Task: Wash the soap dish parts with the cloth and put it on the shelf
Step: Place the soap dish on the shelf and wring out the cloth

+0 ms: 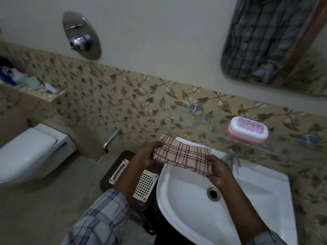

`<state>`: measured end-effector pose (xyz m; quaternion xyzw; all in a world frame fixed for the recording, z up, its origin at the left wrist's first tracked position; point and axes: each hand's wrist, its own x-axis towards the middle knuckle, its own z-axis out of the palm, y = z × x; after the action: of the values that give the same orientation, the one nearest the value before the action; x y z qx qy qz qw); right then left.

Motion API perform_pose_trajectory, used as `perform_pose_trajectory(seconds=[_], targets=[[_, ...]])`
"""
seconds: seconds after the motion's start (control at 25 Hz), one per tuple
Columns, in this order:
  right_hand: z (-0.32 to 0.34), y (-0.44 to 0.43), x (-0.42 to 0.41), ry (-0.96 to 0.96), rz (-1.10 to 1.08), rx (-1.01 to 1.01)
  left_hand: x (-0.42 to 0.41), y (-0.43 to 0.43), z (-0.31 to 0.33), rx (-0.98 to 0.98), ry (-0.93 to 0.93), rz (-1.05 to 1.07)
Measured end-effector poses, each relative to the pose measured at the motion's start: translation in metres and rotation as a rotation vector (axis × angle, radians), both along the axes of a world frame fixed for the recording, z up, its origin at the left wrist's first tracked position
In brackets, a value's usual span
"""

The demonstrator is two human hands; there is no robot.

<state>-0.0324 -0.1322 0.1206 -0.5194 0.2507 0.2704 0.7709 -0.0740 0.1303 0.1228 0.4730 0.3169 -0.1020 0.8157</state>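
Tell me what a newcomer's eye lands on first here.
The checked cloth, gripped by the left hand and right hand over the sink. Next, the pink-and-white soap box on the glass shelf at right, and two cream grilles on the dark stool beside the sink.

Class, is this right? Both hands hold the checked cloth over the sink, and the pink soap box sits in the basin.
No. The head view shows the pink soap box on the glass shelf, not in the basin. The left hand and right hand hold the checked cloth over the sink.
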Motion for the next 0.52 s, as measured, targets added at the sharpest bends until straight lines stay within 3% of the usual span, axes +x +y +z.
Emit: perform_pose_trajectory(seconds=[0.24,0.36,0.52], targets=[[-0.036,0.137,-0.012,-0.011,0.060,-0.175,-0.016,0.117,-0.055,0.095,0.067,0.207],[-0.089,0.204,-0.041,-0.056,0.116,-0.280,-0.029,0.154,-0.103,0.333,0.161,0.273],[-0.201,0.263,-0.058,-0.027,0.157,-0.395,-0.056,0.190,-0.197,0.596,0.257,0.200]])
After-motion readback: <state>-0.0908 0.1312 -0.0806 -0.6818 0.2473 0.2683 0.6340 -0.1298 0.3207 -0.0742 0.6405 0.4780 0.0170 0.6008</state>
